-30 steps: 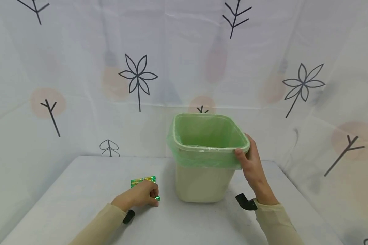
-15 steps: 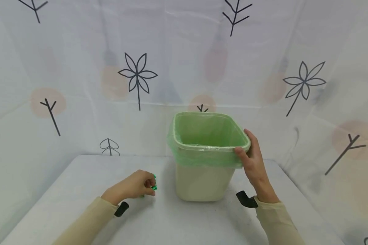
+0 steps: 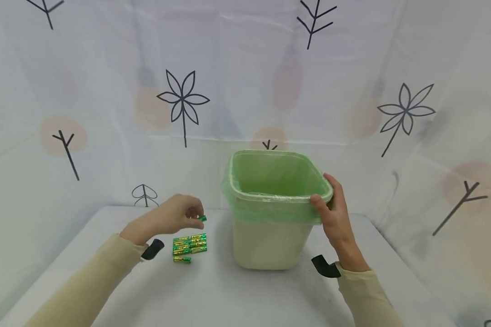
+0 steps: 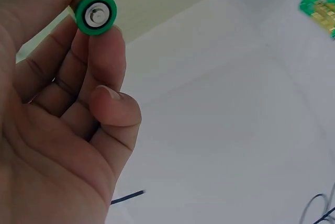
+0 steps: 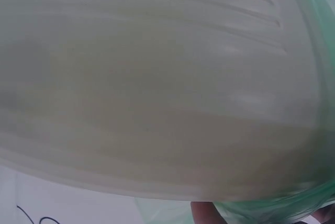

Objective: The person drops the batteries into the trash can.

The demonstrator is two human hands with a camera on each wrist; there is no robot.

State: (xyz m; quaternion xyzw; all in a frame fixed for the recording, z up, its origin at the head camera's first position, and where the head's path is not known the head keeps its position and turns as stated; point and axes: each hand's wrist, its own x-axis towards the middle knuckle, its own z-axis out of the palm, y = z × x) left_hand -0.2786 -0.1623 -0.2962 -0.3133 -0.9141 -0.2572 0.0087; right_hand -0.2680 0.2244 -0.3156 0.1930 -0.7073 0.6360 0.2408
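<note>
My left hand (image 3: 173,214) pinches a green and gold battery (image 3: 202,218) between thumb and fingers, raised above the table. The left wrist view shows the silver end of this battery (image 4: 97,14) facing the camera. Below the hand, several matching batteries (image 3: 190,244) lie in a packed group, with a single battery (image 3: 182,260) just in front of them. My right hand (image 3: 335,215) grips the right rim of a cream trash bin (image 3: 270,245), its thumb on the front side. A green plastic liner (image 3: 270,211) lines the bin and folds over its rim.
The bin stands on a white table (image 3: 229,299), right of the batteries. Behind the table hangs a pale curtain (image 3: 225,91) with printed flowers and twigs. In the left wrist view, part of the battery group (image 4: 319,1) shows at the upper right.
My left hand has picked a battery up from the table and lifted it up and away from me, uncovering the others. My right hand has kept its grip on the bin.
</note>
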